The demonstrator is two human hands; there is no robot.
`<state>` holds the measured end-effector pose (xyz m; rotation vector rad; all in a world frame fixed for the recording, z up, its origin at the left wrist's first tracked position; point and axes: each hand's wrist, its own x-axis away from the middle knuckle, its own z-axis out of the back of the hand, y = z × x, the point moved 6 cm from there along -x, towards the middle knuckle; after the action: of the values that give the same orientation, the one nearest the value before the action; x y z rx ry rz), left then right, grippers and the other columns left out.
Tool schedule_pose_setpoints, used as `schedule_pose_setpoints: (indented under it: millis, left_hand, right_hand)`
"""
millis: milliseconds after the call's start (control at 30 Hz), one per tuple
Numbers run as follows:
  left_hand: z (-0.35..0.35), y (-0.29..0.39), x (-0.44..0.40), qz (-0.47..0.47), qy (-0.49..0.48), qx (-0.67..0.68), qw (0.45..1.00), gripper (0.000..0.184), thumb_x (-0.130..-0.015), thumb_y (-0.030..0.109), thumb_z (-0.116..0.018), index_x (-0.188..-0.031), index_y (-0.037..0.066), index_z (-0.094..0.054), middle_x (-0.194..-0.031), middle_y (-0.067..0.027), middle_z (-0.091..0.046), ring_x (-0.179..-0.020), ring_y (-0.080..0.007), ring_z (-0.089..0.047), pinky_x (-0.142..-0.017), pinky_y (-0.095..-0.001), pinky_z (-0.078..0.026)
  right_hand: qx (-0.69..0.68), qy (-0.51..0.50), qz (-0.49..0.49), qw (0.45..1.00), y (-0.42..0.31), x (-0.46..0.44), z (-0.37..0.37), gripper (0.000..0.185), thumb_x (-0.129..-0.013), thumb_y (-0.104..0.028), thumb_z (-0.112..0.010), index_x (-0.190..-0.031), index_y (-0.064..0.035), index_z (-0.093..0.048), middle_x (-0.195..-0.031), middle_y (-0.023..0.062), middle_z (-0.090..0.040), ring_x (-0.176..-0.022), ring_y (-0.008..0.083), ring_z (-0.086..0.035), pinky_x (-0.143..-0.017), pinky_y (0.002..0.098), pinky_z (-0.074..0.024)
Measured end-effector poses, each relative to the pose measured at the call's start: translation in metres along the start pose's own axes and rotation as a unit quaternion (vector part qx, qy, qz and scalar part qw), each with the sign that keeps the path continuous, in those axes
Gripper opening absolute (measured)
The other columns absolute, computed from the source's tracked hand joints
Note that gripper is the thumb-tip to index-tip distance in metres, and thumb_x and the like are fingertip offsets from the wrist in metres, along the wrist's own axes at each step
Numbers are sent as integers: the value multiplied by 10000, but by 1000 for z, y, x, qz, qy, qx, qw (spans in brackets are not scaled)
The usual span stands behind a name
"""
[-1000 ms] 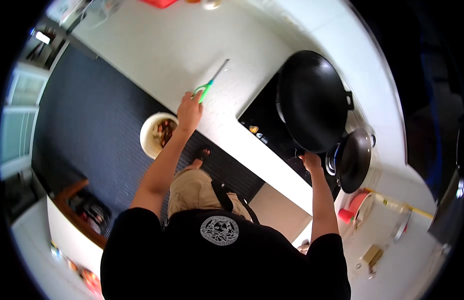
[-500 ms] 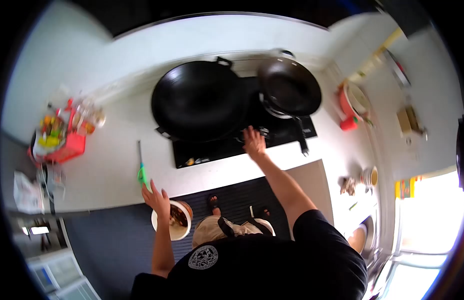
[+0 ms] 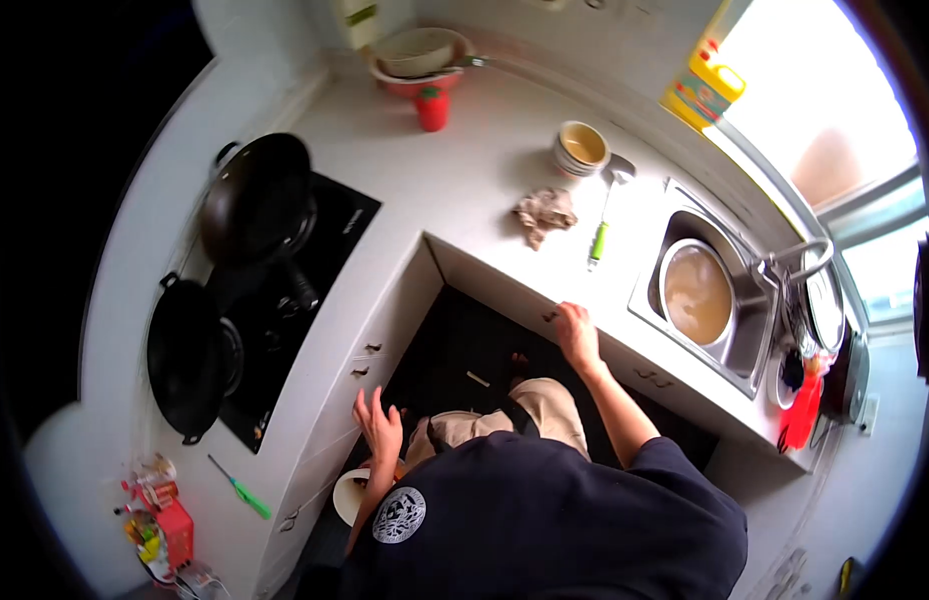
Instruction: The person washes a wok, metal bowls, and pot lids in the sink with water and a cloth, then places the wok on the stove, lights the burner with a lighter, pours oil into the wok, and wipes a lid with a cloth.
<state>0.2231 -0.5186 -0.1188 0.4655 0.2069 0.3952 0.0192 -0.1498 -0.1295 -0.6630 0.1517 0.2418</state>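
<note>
White bucket [image 3: 345,502]: well to the left of the sink [image 3: 768,325], low beside the cabinet fronts; probably kept below the surface [image 3: 465,170] to be within easy reach from standing.
Bucket's look: round, with a pale rim; something dark shows in its mouth, but the left forearm covers part of it and too little is visible to name the contents.
Left hand [image 3: 383,432]: well left of the sink, above and near the bucket; fingers spread, nothing in them.
Right hand [image 3: 578,338]: near the sink, to its left, by a cabinet handle [image 3: 552,316]; fingers loosely extended, nothing seen in them. Whether it touches the handle, I cannot tell.
Arms: both reach out from the body, perhaps simply for balance.
Basin [image 3: 668,272]: inside the sink, holding cloudy brownish liquid; likely set there so that spills drain away.
Spatula [image 3: 600,243]: left of the sink, near it, green handle towards the person, which would make it easy to pick up.
Cloth [image 3: 545,212]: left of the sink, beyond the spatula, crumpled as if simply dropped there.
Bowls [image 3: 583,150]: left of the sink, towards the wall, apparently stacked to save room.
Stove [image 3: 337,222]: far left of the sink, carrying two dark pans.
</note>
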Motion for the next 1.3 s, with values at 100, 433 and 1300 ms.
schedule_pose_setpoints:
  millis: [100,433,1300]
  left_hand:
    - [-43,68,-42,-50,-30,46,997,439,-738,63,-580,-1163,47,-474,-1271,-208,-336,-1140,-401,-333,-963,-468,-288]
    - [-135,247,-131,-175,-145,141,964,403,-758,70,-576,-1151,43,-494,-1237,-185,-385,-1091,-340,-416,-934,-406,-344]
    - [-261,573,16,-282,-318,250,870,276,-781,28,-509,-1052,19,-560,-1090,-141,-528,-1007,-259,-523,-687,-283,-489]
  right_hand:
    - [41,48,-56,996,65,-5,53,276,-724,-24,-568,-999,-18,-543,-1011,167,-556,-977,335,-504,-853,388,-409]
    - [12,111,-140,984,136,-40,101,281,-749,-84,-583,-1022,-28,-541,-1049,164,-546,-991,328,-499,-865,390,-401]
    - [-249,507,-541,623,566,197,632,220,-636,15,-545,-828,120,-522,-757,147,-555,-652,250,-585,-534,354,-527]
